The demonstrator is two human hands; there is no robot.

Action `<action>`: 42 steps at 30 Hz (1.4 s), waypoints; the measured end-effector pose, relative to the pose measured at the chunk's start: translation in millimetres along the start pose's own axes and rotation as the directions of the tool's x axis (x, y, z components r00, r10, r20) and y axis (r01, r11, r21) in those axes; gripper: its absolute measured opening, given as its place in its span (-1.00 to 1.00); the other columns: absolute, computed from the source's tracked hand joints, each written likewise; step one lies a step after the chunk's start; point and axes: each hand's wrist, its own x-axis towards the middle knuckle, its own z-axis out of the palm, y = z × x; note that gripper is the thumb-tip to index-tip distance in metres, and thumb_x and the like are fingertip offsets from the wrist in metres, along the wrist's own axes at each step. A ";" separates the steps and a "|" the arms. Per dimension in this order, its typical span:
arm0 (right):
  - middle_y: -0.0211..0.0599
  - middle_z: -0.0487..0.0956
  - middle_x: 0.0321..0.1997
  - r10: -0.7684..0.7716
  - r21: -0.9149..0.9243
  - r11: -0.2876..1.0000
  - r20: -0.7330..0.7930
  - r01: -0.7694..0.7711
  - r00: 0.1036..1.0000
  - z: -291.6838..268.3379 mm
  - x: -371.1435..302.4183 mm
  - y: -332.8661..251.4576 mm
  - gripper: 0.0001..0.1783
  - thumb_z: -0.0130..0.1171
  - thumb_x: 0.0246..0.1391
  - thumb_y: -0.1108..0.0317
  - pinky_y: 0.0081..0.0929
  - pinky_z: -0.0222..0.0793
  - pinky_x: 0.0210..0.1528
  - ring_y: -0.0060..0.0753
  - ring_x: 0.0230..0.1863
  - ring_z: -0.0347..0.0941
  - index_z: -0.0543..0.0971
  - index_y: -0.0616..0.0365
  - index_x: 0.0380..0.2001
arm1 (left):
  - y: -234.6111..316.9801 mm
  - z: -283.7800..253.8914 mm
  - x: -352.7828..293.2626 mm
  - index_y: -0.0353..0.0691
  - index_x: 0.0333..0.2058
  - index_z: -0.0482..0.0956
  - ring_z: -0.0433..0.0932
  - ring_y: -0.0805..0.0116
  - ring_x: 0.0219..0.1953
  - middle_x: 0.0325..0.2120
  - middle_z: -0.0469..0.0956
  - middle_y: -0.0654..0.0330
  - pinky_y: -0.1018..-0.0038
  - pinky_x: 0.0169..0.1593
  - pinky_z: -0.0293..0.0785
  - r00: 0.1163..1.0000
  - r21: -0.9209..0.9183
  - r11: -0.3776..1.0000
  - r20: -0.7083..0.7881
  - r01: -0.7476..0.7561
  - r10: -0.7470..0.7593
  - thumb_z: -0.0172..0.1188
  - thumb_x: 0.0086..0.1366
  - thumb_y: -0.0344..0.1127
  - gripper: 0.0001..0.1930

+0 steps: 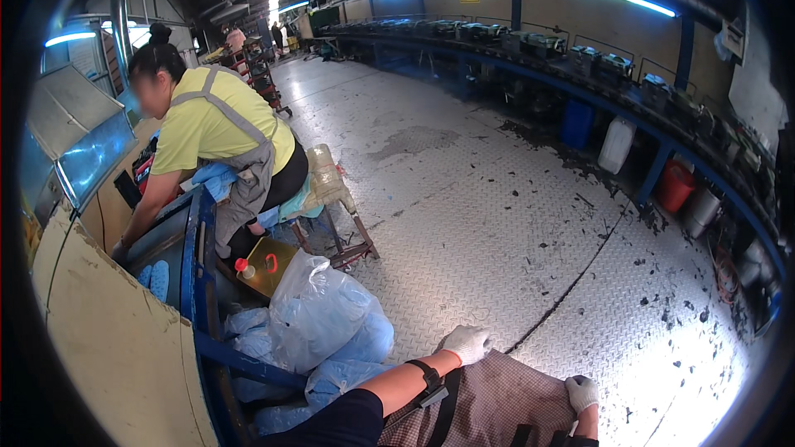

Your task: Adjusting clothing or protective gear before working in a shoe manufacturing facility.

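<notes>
A brown checked apron [505,393] spreads over my lap, its far edge drawn out between my two hands. My left hand [468,344], in a white knit glove, is closed at the apron's far left corner. Round that forearm runs a black strap. Gloved the same way, my right hand [582,394] curls over the apron's right edge; its fingertips are partly hidden. Just left of my left arm sits a clear plastic bag [319,314] of pale blue contents, among several other blue bags.
A person in a yellow shirt [224,112] leans over a workbench with a blue frame [197,281] on a padded stool [327,182]. A yellow can [269,269] stands beside the bags. Along the right runs a long conveyor [530,58], with containers underneath. Dark scraps litter the metal floor [497,240].
</notes>
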 end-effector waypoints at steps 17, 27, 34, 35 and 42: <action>0.20 0.65 -0.40 -0.004 -0.023 1.000 -0.013 0.003 1.000 0.4 -0.1 0.6 -0.52 0.13 0.01 0.01 -0.13 0.50 -0.12 0.13 -0.25 0.65 0.70 0.27 -0.35 | 2.0 -1.1 -1.5 -0.17 -0.35 0.57 0.63 0.00 -0.24 -0.32 0.64 0.03 0.10 -0.12 0.52 1.000 -0.006 1.000 -0.028 -0.014 0.013 0.03 0.33 -0.08 -0.71; 0.12 0.67 -0.38 0.015 -0.054 0.998 -0.010 -0.015 1.000 -2.9 -2.4 -7.6 -0.54 0.14 0.02 0.04 -0.21 0.49 -0.16 -0.01 -0.27 0.65 0.70 0.25 -0.29 | -0.3 -0.1 -0.5 -0.17 -0.35 0.57 0.62 -0.01 -0.25 -0.33 0.64 0.04 0.10 -0.13 0.52 1.000 0.006 1.000 -0.012 -0.003 0.003 0.02 0.33 -0.09 -0.71; 0.10 0.68 -0.35 0.032 -0.031 0.999 -0.007 -0.032 0.999 -1.9 -4.8 -5.7 -0.54 0.15 0.03 0.04 -0.23 0.50 -0.13 -0.03 -0.24 0.65 0.70 0.26 -0.29 | 2.0 -4.1 -3.3 -0.18 -0.35 0.57 0.62 0.00 -0.24 -0.33 0.64 0.03 0.11 -0.12 0.52 1.000 -0.007 1.000 -0.020 -0.017 0.017 0.03 0.33 -0.09 -0.71; 0.09 0.69 -0.35 0.040 -0.036 0.999 -0.005 -0.040 0.999 -2.3 -5.3 -7.0 -0.54 0.15 0.03 0.04 -0.23 0.50 -0.13 -0.04 -0.24 0.65 0.70 0.27 -0.29 | 2.6 -5.1 -3.8 -0.18 -0.35 0.57 0.62 0.00 -0.24 -0.33 0.64 0.03 0.11 -0.11 0.52 0.999 -0.010 1.000 -0.030 -0.021 0.021 0.03 0.33 -0.09 -0.71; 0.08 0.69 -0.35 0.011 -0.062 0.998 -0.004 -0.011 1.000 2.9 1.0 3.9 -0.53 0.16 0.05 0.03 -0.23 0.50 -0.14 -0.04 -0.25 0.66 0.71 0.27 -0.27 | 0.9 -3.8 -3.4 -0.18 -0.34 0.57 0.62 -0.02 -0.23 -0.34 0.64 0.01 0.09 -0.11 0.51 1.000 -0.019 1.000 -0.017 -0.009 0.009 0.03 0.32 -0.10 -0.72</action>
